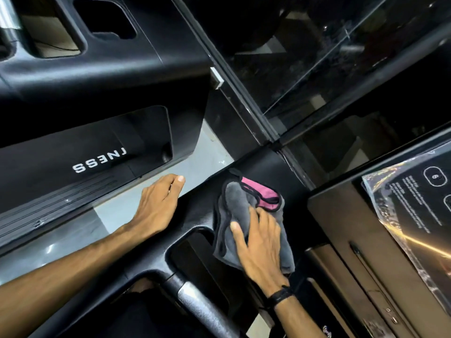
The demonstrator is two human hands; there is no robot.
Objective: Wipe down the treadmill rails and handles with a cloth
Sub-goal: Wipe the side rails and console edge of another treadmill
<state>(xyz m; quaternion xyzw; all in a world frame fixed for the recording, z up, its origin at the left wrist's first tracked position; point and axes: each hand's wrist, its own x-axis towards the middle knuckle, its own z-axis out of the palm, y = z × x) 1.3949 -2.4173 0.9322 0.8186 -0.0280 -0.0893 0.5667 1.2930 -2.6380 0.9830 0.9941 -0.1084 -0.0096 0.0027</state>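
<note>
Mostly flat, right hand (262, 245) presses cloth (234, 211) on rail (195, 213); left hand (156, 203) relaxed.

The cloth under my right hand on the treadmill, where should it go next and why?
Probably slide the cloth toward you onto the silver-grey handle grip. The right hand presses it flat on the black frame, and the grip just below lies uncovered.

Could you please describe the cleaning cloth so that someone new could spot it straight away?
Find the black treadmill frame running across the lower middle. On it lies a crumpled grey cloth under the right hand. Its pink patch and dark edging set it apart from the black plastic around it.
</note>
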